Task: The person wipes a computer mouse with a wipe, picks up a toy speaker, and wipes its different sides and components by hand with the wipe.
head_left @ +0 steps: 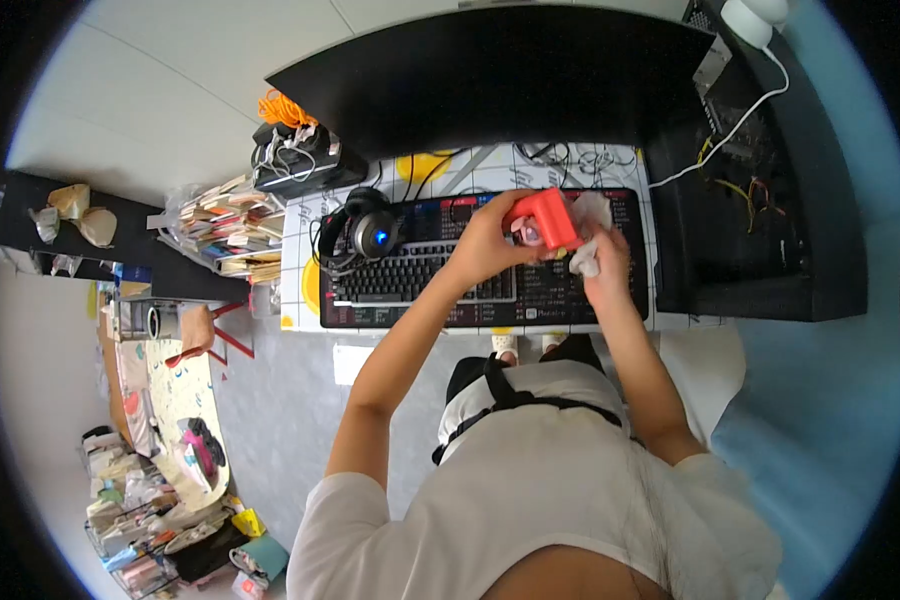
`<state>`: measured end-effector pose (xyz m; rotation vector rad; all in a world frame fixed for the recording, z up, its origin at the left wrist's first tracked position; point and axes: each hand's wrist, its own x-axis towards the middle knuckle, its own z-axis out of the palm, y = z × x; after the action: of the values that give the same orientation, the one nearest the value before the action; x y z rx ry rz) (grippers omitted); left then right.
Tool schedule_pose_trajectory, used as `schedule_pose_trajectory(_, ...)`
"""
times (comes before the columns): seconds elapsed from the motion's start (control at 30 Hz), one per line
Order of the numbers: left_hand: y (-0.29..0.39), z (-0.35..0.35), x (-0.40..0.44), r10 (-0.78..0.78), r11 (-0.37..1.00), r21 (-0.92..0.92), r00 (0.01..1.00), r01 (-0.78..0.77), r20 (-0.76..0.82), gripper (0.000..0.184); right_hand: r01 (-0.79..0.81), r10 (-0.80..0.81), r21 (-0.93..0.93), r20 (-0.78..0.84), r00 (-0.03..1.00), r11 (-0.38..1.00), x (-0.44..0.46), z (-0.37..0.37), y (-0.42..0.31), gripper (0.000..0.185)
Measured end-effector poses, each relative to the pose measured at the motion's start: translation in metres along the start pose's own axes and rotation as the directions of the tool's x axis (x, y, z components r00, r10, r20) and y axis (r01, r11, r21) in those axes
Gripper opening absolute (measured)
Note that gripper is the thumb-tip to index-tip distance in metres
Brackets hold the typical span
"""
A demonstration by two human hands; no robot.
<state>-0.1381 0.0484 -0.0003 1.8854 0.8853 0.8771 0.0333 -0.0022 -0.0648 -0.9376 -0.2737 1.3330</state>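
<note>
Above the right part of the black desk mat [560, 300], a red box-like object [555, 218] is held up, with small pink and white items at its open side. My left hand [490, 243] has its fingers wrapped round the left side of the red object. On its right, my right hand [610, 268] is closed on a crumpled white tissue [586, 258]; more whitish, translucent material [594, 212] shows above that hand. Below and left of the hands lies a keyboard [395, 278].
Headphones [373, 238] with a blue light rest left of the keyboard. A wide black monitor [500, 85] spans the back. An open black computer case [740, 220] stands at right, a white cable [735, 128] running across it. Stacked books [232, 225] are at left.
</note>
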Motion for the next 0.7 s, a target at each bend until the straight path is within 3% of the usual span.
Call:
schedule_pose_trajectory(0.07,-0.002,-0.004,-0.003,-0.037,0.999,-0.012,0.999,0.037,0.005,0.069,0.061,-0.071,-0.133,-0.068,0.995,0.989,0.001,0.007,-0.006,0.026)
schedule_pose_trajectory(0.2,-0.006,-0.003,-0.005,-0.03,0.998,0.052,0.999,0.031,-0.019,0.067,0.003,0.002,-0.103,0.045,0.999,0.995,-0.01,0.02,-0.006,0.031)
schedule_pose_trajectory(0.27,-0.006,-0.001,-0.011,-0.068,0.993,0.089,0.996,0.074,-0.062,0.067,0.031,-0.018,-0.208,0.063,0.998,0.978,-0.011,0.019,0.002,0.042)
schedule_pose_trajectory(0.33,-0.007,-0.002,-0.013,-0.111,0.984,0.126,0.983,0.13,-0.143,0.065,-0.053,0.1,-0.323,0.128,0.987,0.945,-0.008,0.017,0.0,0.045)
schedule_pose_trajectory(0.37,-0.007,-0.002,-0.016,-0.138,0.985,0.084,0.977,0.153,-0.162,0.064,0.128,-0.074,-0.363,0.161,0.984,0.923,-0.007,0.016,0.01,0.045)
schedule_pose_trajectory(0.4,-0.003,-0.001,-0.017,-0.165,0.984,0.041,0.97,0.175,-0.178,0.064,0.337,-0.215,-0.43,0.308,0.927,0.838,-0.008,0.016,0.011,0.041)
schedule_pose_trajectory(0.47,0.005,0.001,-0.017,-0.113,0.99,0.059,0.973,0.127,-0.203,0.062,0.449,-0.303,-0.555,0.339,0.891,0.7,-0.009,0.017,0.008,0.037)
schedule_pose_trajectory(0.5,0.005,0.0,-0.017,-0.112,0.987,0.09,0.977,0.13,-0.18,0.062,0.357,-0.224,-0.543,0.297,0.928,0.76,-0.007,0.018,0.004,0.032)
schedule_pose_trajectory(0.67,0.013,0.003,-0.021,-0.032,0.977,0.197,0.973,0.079,-0.229,0.058,0.388,-0.28,-0.555,0.271,0.921,0.736,-0.011,0.03,-0.019,0.028)
schedule_pose_trajectory(0.7,0.01,0.005,-0.023,-0.039,0.977,0.195,0.973,0.085,-0.227,0.058,0.501,-0.343,-0.55,0.369,0.864,0.668,-0.014,0.033,-0.018,0.028)
